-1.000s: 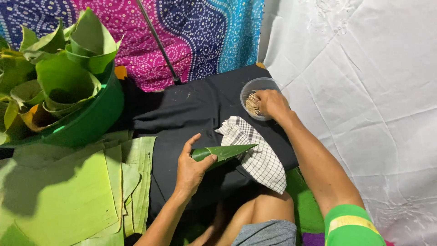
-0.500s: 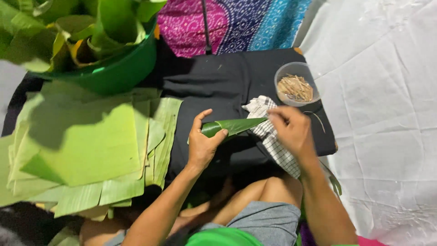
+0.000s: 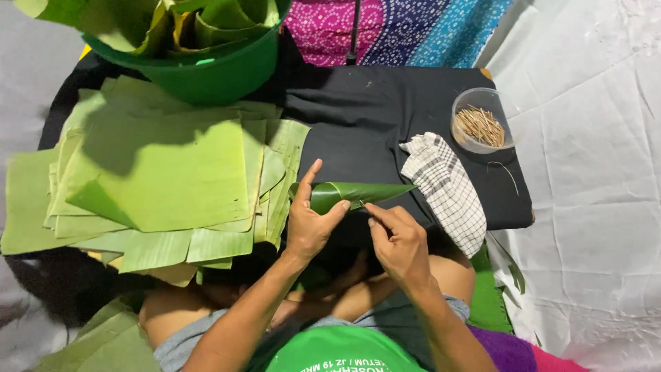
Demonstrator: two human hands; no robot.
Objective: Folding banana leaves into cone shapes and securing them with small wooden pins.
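leaf cone (image 3: 358, 193): rolled banana leaf, dark green, lying nearly level over the black surface (image 3: 385, 103), wide mouth pointing left, tip pointing right toward the checked cloth (image 3: 444, 189).
left hand (image 3: 310, 224): gripping the cone's wide end, thumb curling over the front, forefinger sticking up behind the rim.
right hand (image 3: 399, 241): fingertips pinching at the cone's lower seam near the middle; whether it is holding a stick there, cannot tell, too small.
checked cloth: white with dark grid, lying crumpled just right of the cone tip, hanging off the near edge of the surface.
stick bowl (image 3: 482, 124): clear round tub holding thin pale sticks, sitting at the far right of the surface, well apart from both hands.
cut leaves (image 3: 165, 179): stack of flat light-green banana leaf sheets, spreading over the left part of the surface, right edge lying just beside the left hand.
green tub (image 3: 206, 76): sitting behind the stack, holding folded leaf pieces, partly cut off by the top edge.
patterned fabric (image 3: 406, 27): pink, blue and teal, running behind the surface.
white sheet (image 3: 592, 207): wrinkled, covering the right side.
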